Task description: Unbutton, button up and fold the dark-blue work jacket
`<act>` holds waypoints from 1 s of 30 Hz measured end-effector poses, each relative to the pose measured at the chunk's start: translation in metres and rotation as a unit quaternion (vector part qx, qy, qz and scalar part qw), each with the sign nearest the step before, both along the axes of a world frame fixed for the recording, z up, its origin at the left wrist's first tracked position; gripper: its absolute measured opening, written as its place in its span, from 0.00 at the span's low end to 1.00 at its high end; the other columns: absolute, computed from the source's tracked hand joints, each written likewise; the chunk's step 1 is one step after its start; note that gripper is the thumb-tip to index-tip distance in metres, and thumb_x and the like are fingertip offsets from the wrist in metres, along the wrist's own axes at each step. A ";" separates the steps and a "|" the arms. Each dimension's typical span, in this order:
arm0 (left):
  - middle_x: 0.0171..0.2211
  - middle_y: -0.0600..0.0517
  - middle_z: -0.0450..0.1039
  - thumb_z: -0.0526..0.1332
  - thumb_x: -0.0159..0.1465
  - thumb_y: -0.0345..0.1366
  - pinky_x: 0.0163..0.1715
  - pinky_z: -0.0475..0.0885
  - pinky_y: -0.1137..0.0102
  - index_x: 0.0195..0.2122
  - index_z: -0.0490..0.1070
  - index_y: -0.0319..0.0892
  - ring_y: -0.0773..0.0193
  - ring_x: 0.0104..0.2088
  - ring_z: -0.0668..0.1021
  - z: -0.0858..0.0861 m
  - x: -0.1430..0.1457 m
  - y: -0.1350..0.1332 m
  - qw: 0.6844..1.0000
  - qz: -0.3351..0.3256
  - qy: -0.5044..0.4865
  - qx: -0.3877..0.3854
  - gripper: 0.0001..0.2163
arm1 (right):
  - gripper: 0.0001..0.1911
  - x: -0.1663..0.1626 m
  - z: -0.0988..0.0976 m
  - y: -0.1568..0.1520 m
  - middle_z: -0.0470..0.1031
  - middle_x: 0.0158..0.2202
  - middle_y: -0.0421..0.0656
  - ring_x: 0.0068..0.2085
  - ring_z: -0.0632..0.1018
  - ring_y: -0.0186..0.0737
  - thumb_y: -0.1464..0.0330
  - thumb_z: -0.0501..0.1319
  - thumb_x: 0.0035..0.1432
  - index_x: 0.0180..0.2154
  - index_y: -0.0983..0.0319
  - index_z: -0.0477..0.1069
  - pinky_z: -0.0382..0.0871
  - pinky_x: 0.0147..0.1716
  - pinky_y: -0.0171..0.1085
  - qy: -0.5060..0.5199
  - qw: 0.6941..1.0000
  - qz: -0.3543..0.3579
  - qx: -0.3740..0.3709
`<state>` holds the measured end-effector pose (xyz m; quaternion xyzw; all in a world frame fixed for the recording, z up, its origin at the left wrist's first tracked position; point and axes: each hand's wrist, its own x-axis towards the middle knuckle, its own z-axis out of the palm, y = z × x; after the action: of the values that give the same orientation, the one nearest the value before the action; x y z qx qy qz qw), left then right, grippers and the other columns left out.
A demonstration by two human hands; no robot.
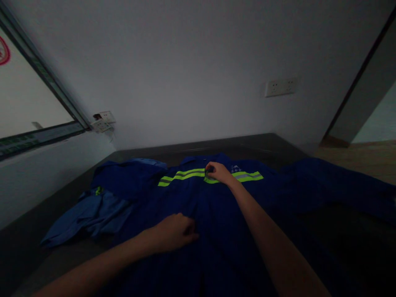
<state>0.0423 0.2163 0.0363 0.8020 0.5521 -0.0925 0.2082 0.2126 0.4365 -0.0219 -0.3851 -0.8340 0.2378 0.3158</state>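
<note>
A dark blue work jacket [216, 222] with a yellow-green reflective stripe [185, 175] lies spread flat on a dark table [27, 239]. My right hand [218, 171] reaches far forward to the middle of the stripe, fingers pinched together on the fabric at the front opening. My left hand [175, 233] rests lower down on the jacket's front, fingers curled and pressing or gripping the cloth near the centre line.
A lighter blue garment [93, 214] lies crumpled at the left of the jacket. One sleeve [334, 185] stretches to the right. Wall sockets [280, 87] sit on the back wall, more sockets [103, 121] by a window frame [37, 136] at left.
</note>
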 end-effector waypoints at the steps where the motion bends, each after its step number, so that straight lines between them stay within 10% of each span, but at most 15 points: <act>1: 0.30 0.50 0.78 0.57 0.61 0.43 0.26 0.68 0.71 0.32 0.73 0.43 0.59 0.29 0.79 -0.001 0.003 -0.013 1.000 0.004 -0.001 -0.013 0.11 | 0.14 -0.003 -0.001 -0.002 0.73 0.37 0.41 0.39 0.73 0.37 0.77 0.64 0.48 0.39 0.61 0.73 0.64 0.41 0.35 -0.013 1.000 0.007 0.007; 30: 0.30 0.46 0.78 0.55 0.59 0.33 0.27 0.74 0.66 0.30 0.73 0.39 0.55 0.29 0.81 -0.004 0.053 -0.067 0.994 -0.097 0.042 0.008 0.08 | 0.06 -0.010 0.005 -0.007 0.73 0.37 0.43 0.38 0.72 0.37 0.74 0.61 0.54 0.36 0.61 0.74 0.63 0.38 0.34 -0.062 0.995 -0.064 0.041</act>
<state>0.0952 0.1496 0.0328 0.8488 0.4808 -0.1415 0.1683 0.2021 0.4292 -0.0167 -0.4386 -0.8345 0.1582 0.2935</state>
